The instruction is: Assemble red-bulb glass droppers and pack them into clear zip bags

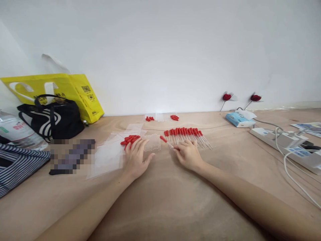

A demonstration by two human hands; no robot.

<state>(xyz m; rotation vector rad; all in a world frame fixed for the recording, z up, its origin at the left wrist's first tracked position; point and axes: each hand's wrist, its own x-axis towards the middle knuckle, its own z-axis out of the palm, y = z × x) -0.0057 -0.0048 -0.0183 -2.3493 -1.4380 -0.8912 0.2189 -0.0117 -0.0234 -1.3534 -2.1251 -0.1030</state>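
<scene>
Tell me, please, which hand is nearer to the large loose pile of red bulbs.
Left. The left hand is at the red pile, fingers overlapping its edge in view; the right hand is farther right, past the clear tubes.

the left arm (100,201) slants up from the lower left edge, bare, to the left hand (136,159) near the centre, palm down, fingers loosely curved and pointing up the frame, thumb spread off to the right. the right arm (240,190), also bare, comes from the lower right; the right hand (189,154), right of centre, is curled, thumb and fingertips drawn together leftward.
</scene>
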